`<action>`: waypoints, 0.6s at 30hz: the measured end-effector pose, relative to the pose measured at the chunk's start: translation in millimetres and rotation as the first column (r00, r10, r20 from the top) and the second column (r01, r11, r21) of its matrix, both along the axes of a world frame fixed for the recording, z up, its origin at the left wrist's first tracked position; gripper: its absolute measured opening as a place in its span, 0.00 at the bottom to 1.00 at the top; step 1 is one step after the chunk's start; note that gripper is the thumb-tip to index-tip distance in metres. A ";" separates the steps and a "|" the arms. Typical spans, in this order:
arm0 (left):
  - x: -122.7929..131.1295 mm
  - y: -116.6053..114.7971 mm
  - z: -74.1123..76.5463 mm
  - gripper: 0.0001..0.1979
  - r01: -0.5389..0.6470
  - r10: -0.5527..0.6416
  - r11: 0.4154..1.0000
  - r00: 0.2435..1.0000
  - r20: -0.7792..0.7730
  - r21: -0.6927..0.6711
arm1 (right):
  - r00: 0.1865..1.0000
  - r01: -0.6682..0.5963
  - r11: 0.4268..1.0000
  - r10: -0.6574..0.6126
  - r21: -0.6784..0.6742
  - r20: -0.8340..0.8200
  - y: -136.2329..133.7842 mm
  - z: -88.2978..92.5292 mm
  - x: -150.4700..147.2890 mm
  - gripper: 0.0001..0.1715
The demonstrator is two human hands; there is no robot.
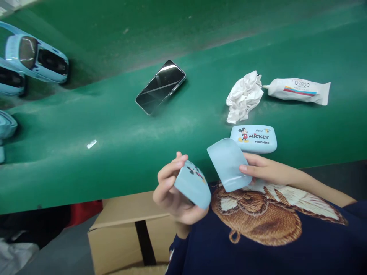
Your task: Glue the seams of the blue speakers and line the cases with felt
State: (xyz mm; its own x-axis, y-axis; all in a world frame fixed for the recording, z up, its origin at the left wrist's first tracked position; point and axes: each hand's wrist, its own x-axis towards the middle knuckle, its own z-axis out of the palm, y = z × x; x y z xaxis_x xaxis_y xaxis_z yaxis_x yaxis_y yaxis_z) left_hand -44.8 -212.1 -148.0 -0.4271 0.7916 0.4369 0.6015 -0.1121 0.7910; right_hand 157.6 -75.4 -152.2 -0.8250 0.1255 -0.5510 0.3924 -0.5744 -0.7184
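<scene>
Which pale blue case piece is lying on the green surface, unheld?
The piece printed True Mickey Friends rests on the surface; the left hand holds a curved printed piece, the right hand a plain one.

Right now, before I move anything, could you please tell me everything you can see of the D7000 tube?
The D7000 tube is a white squeeze tube that looks like soft plastic or metal foil, with dark lettering and a red, yellow and blue band. Its wide end is flattened. It lies on the green mat, its narrow tip at the edge of a crumpled white tissue.
</scene>
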 end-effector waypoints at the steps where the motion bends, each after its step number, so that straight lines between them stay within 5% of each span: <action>1: -5.0 -2.8 2.5 0.40 0.035 -0.035 0.999 0.999 -0.015 -0.019 | 1.000 0.012 0.999 -0.012 -0.038 -0.008 -1.2 -2.6 -2.1 0.30; 3: -17.4 -9.0 8.3 0.41 0.059 -0.070 0.994 0.992 -0.110 -0.095 | 0.998 0.051 0.995 -0.053 -0.091 -0.026 -3.3 -8.0 -6.8 0.31; 8: -41.9 -18.9 11.1 0.40 -0.147 -0.017 0.934 0.892 -0.452 -0.326 | 0.991 0.075 0.971 -0.097 -0.225 -0.089 -4.2 -13.5 -16.8 0.34; 18: -20.6 10.4 -12.2 0.28 -0.265 -0.051 0.810 0.857 -0.513 -0.523 | 1.000 -0.020 0.995 0.020 -0.096 -0.007 -7.4 -11.9 -26.5 0.31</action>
